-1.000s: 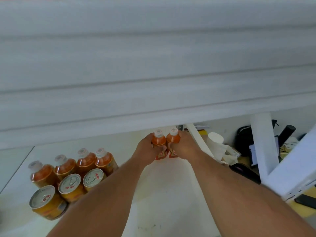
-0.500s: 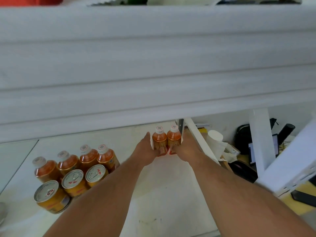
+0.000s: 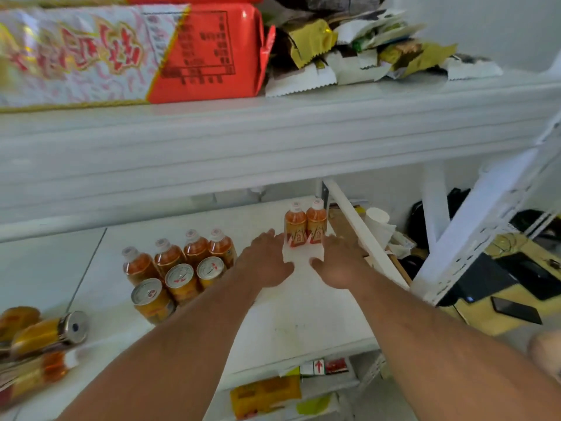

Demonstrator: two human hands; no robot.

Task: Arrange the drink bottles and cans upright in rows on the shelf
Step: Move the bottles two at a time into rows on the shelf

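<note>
Both grips released: left hand (image 3: 267, 262) and right hand (image 3: 340, 262) off two tea bottles (image 3: 305, 224), now standing upright, touching, at shelf (image 3: 303, 323) back. Lying can (image 3: 51, 331) next, likely.

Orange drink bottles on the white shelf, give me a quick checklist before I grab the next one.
1. Two orange bottles with white caps at the back right stand upright: ok.
2. Left hand holds nothing: ok.
3. Right hand holds nothing: ok.
4. Four orange bottles and three orange cans with silver tops in rows, upright: ok.
5. Orange can with a silver end at the left lies on its side: not ok.
</note>
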